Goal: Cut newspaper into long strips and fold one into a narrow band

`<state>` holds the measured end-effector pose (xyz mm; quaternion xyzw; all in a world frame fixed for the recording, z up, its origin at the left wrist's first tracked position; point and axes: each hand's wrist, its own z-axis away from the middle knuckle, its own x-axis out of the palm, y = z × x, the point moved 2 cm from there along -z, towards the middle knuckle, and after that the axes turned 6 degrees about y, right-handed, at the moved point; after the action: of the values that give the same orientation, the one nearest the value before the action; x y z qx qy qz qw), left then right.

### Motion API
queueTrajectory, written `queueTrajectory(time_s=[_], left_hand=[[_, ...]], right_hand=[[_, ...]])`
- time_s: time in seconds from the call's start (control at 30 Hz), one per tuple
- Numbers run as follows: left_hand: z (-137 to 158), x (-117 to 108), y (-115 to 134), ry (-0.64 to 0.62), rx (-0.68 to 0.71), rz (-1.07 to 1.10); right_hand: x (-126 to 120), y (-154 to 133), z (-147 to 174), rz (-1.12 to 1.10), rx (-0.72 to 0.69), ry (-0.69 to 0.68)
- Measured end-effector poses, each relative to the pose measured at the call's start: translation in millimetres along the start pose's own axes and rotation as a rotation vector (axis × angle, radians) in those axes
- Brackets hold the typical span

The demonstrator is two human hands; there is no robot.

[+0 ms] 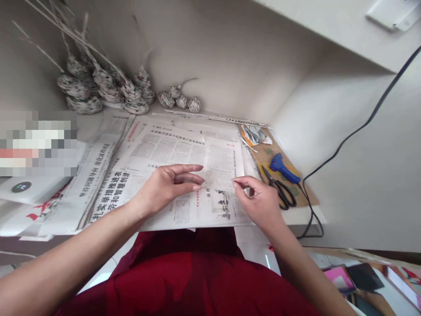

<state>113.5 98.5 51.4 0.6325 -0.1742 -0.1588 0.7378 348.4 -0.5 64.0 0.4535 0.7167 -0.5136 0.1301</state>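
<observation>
Over the newspaper (164, 147) at frame centre, the left hand (167, 182) is half curled; centre-right, the right hand (259, 198) brings thumb and fingertip together. Whether either grips anything, I cannot tell.

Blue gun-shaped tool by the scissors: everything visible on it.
The blue gun-shaped tool looks like a hot-glue gun: plastic-looking, broad body, narrower handle. It lies on its side on brown cardboard, handle towards the lower right, a dark cord at that end. The scissors lie beside it; contact is unclear. Neither hand touches it.
</observation>
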Motion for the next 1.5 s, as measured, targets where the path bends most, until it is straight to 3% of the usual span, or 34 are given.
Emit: queueTrajectory(time_s=[0.07,0.13,0.33,0.57,0.8,0.97,1.07,1.2,1.4,1.5], left_hand=[[-3.6,-12.5,2.0,0.074,0.122,-0.191],[-8.1,-23.9,2.5,0.154,0.196,-0.35],[-18.8,-32.0,1.6,0.172,0.379,-0.665],[-11.4,-20.9,2.4,0.095,0.5,-0.756],[-0.1,-20.9,-0.6,0.079,0.705,-0.85],[3.1,-17.9,0.0,0.057,0.875,-1.142],[-1.3,-23.0,1.3,0.052,0.86,-1.286],[-4.1,-39.3,5.8,0.052,0.777,-1.342],[-6.8,-49.7,17.0,-0.048,0.734,-1.469],[-28.2,-47.7,38.3,0.085,0.756,-1.501]], right_hand=[[-14.6,18.3,1.5,0.243,-0.065,-0.046],[-23.1,33.1,4.1,0.346,-0.081,-0.084],[-11.8,42.7,4.1,0.362,-0.229,-0.184],[-6.1,47.3,-4.2,0.237,-0.383,0.02],[-21.7,53.7,-4.4,0.204,-0.315,0.074],[-26.2,61.3,1.9,0.153,-0.094,0.051],[-27.6,63.2,2.4,0.071,0.016,0.026],[-32.2,62.7,2.0,-0.031,0.055,-0.019],[-28.6,59.5,-4.1,0.173,-0.102,-0.169],[-24.2,51.5,-25.7,0.222,-0.138,-0.076]])
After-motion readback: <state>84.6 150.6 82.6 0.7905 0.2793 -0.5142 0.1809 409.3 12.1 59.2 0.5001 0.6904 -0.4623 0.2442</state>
